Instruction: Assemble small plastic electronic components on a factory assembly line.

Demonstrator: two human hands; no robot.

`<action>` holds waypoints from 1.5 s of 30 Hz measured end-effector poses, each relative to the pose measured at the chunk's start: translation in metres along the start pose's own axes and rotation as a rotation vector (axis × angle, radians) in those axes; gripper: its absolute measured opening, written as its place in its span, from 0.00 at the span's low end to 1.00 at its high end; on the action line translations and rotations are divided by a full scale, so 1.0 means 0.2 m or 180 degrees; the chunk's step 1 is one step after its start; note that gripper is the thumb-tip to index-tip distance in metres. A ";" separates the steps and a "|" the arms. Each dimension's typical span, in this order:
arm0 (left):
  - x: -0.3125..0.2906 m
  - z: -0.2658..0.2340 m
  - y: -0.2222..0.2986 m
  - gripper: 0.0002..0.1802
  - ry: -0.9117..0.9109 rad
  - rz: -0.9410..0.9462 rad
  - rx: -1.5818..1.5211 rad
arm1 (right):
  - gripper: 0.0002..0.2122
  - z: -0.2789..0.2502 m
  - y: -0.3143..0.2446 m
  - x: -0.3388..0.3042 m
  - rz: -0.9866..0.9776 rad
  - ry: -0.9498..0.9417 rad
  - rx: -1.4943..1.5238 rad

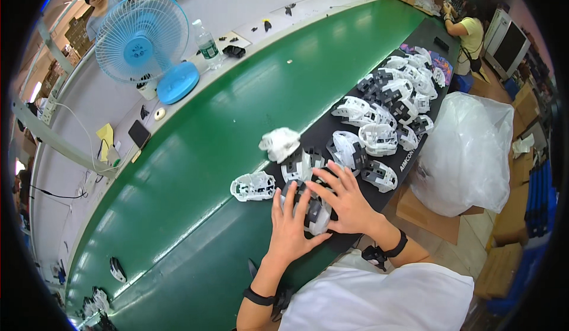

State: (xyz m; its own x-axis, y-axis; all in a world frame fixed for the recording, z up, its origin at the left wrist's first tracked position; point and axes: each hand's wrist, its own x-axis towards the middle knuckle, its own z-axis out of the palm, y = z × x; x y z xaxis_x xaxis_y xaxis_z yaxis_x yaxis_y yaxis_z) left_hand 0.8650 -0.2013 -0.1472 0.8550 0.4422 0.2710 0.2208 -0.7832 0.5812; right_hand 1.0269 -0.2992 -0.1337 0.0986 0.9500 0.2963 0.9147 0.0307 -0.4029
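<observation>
Both my hands spread over computer mouse shells at the near end of a long black mat (370, 197). My left hand (289, 227) is open, its fingers resting along the left side of a grey and white mouse shell (318, 217). From the right, my right hand (347, 203) reaches over the same shell, fingers apart; the hands partly hide it. Just beyond my fingertips lies another black and white shell (297, 165). A white open shell (253, 187) sits left of my left hand. Farther off, a white shell (280, 144) looks blurred.
Many white and black mouse shells (394, 88) cover the mat's far part. Green conveyor belt (195, 171) runs alongside. A blue fan (142, 43), bottle (205, 43) and phone (139, 134) stand on the left ledge. A large plastic bag (465, 153) is at right; a co-worker (471, 32) sits beyond.
</observation>
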 end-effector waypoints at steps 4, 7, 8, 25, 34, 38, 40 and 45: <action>0.02 -0.04 -0.01 0.61 0.0264 -0.0204 0.0472 | 0.36 0.04 0.06 0.02 -0.0003 0.0411 0.0286; -0.01 -0.05 -0.04 0.60 0.0320 -0.0406 0.0469 | 0.29 0.07 0.10 0.05 0.0231 0.0674 0.0348; -0.03 -0.05 -0.04 0.59 0.0329 -0.0499 0.0451 | 0.27 0.10 0.12 0.05 0.0338 0.0800 0.0244; -0.42 -0.01 -0.05 0.28 0.1445 -0.1582 0.0648 | 0.17 -0.21 0.29 0.85 -0.0351 -0.0057 -0.0056; -0.75 -0.14 0.08 0.17 0.2013 -0.1918 0.0628 | 0.40 0.26 0.96 1.51 -0.0072 -0.1636 -0.0897; -1.06 -0.12 0.17 0.13 0.2589 -0.2430 0.0470 | 0.36 0.23 0.85 1.48 -0.0160 -0.1358 -0.1129; -1.16 -0.07 0.19 0.12 0.2758 -0.2599 0.0507 | 0.34 0.17 0.80 1.49 -0.0152 -0.1327 -0.1301; -1.17 -0.03 0.17 0.14 0.2646 -0.2450 0.0425 | 0.32 0.05 0.56 1.37 -0.0625 -0.1213 -0.0292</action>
State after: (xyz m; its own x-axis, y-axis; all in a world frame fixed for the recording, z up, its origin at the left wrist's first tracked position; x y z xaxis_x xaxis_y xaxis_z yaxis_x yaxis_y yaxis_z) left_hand 0.6705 -0.3285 -0.1856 -0.0936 0.9389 0.3313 0.6427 -0.1972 0.7403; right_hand 1.1524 -0.0320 -0.1054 -0.2165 0.9762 0.0120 0.9344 0.2108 -0.2873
